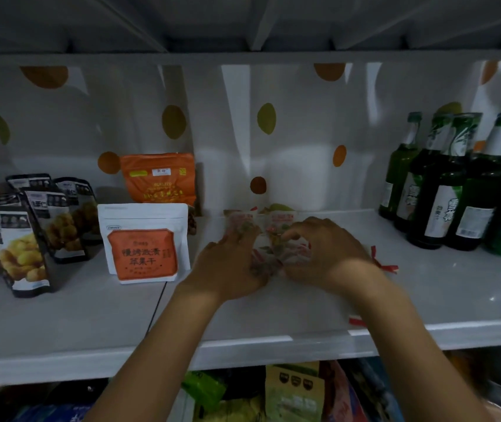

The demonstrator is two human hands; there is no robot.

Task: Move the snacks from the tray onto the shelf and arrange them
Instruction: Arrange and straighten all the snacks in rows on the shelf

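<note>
**Item:** small clear plastic snack packets (273,239) with red-and-white print, several in a loose cluster.

**Location:** on the white shelf (426,300), middle of the board and towards the back wall. The tray is not in view.

**Orientation:** the two rear packets lie flat side by side. Their long axes run front to back and their sealed ends point at the spotted backdrop (273,117). The nearer packets are blurred and overlapped, so their direction cannot be told.

**Grip, left hand (231,263):** released. The fingers reach forward fairly straight and rest on the left side of the cluster.

**Grip, right hand (325,254):** grasping. The fingers are curled over the right-hand packets.

**Key relation:** the cluster sits directly between the two hands, touching both, and neither hand is nearer. Squaring the packets probably means drawing them along their front-to-back axis.

**Neighbours:**
- To the left, just beside the cluster, stands an upright white pouch with an orange label (144,242).
- Behind that is an orange foil pouch (159,178).
- Further left are dark pouches showing yellow nuts (30,239).
- Well apart to the right are green glass bottles (444,184).
- Red strips (386,264) lie by the right wrist.
</note>
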